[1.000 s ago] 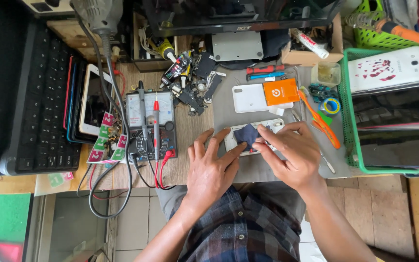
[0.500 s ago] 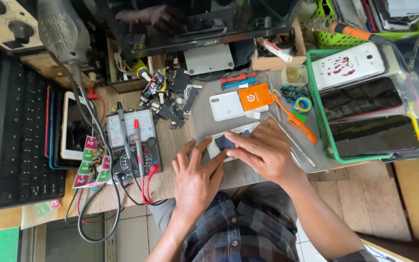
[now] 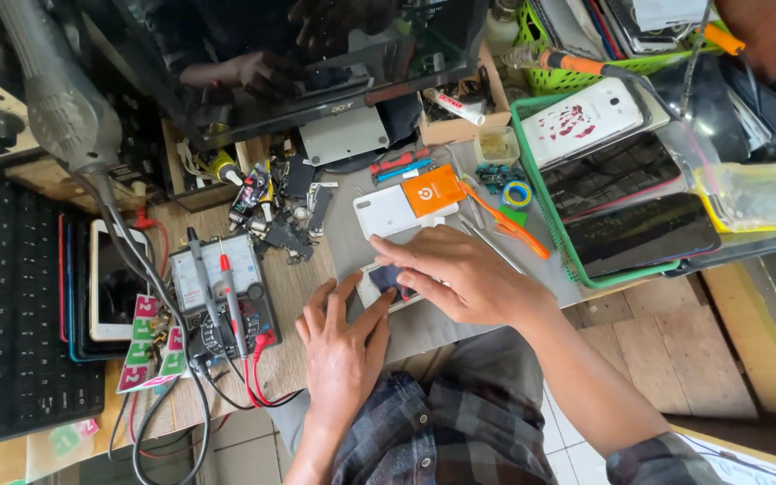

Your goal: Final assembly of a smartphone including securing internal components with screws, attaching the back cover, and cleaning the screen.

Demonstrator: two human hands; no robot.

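Observation:
A small white phone [image 3: 372, 286] lies on the grey work mat [image 3: 352, 242] at the table's front edge. My right hand [image 3: 460, 274] rests flat over its right part, pressing a dark blue cloth [image 3: 386, 277] against it with the fingers. My left hand [image 3: 343, 341] lies beside the phone on the left, fingers spread, with the fingertips touching the phone's edge. Most of the phone is hidden under my hands.
Behind lie a white phone back [image 3: 386, 211], an orange card [image 3: 436, 189] and orange tweezers [image 3: 505, 224]. A multimeter [image 3: 222, 292] with red and black leads sits left, near a stack of phones [image 3: 105, 287] and a keyboard [image 3: 11, 305]. A green basket [image 3: 577, 269] of phones stands right.
The view has shifted and drawn closer. My right hand has lowered the dark cloth onto the phone and flattened over it. My left hand stays beside the phone.

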